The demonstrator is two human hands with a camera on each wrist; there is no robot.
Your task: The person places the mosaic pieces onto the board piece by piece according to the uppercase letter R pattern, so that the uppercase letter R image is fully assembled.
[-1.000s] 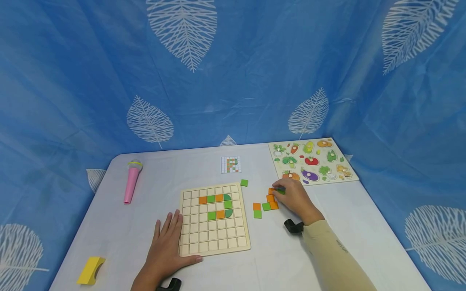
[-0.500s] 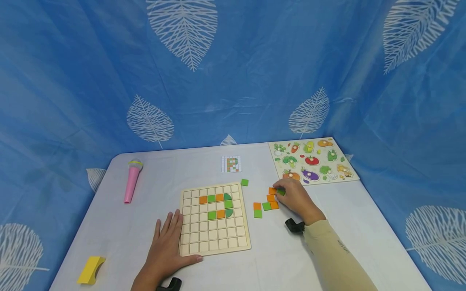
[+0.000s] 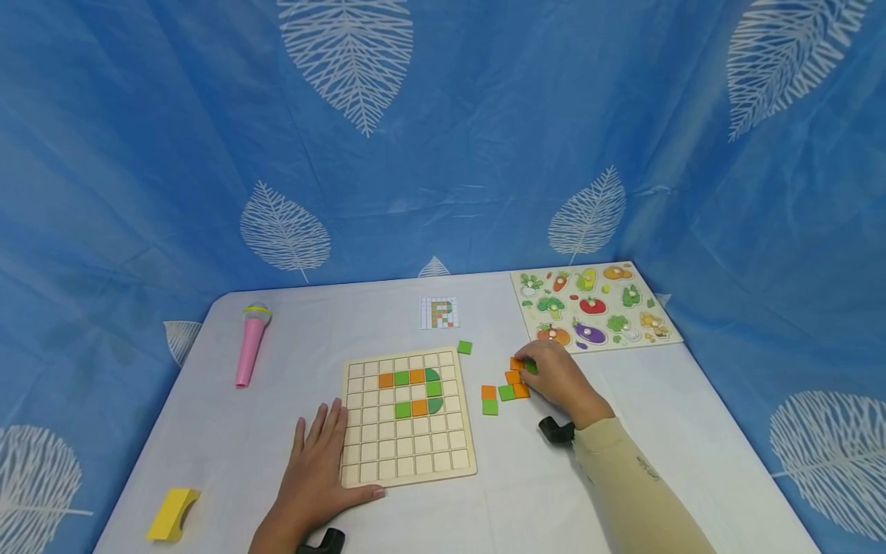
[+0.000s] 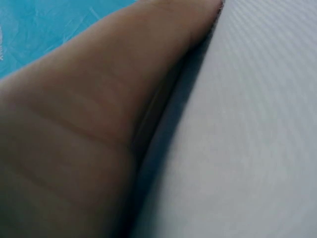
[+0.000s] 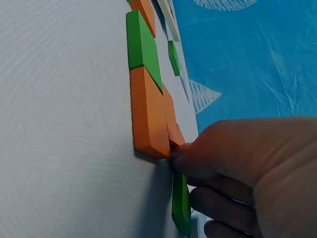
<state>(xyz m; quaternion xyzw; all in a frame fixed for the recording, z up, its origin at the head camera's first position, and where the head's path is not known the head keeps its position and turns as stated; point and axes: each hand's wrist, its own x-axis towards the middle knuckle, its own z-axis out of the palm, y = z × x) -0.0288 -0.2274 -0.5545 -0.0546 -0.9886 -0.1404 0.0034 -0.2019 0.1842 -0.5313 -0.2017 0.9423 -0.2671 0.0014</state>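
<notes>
Fingers spread, my left hand [image 3: 314, 465] rests at the left edge of the wooden grid board [image 3: 398, 469], its thumb by the near corner. On the board, orange and green pieces form a loop. My right hand [image 3: 557, 377] is to the right, with thumb and fingers curled around a green square tile [image 3: 531, 366]; the exact contact is partly hidden. In the right wrist view, the thumb tip is close against an orange tile [image 5: 148, 116] and above the green tile [image 5: 181, 203]. The left wrist view shows only the left hand [image 4: 94, 109] against the white cloth.
A pattern card [image 3: 439, 313] lies behind the board. One green tile [image 3: 464, 348] is near the board's far right corner, and several others lie between board and right hand. A vegetable puzzle [image 3: 602, 308], pink toy microphone [image 3: 251, 346] and yellow block [image 3: 173, 515] are around.
My right hand has shifted slightly left, and the green tile at its fingers has moved left with it. The left hand and the board look the same.
</notes>
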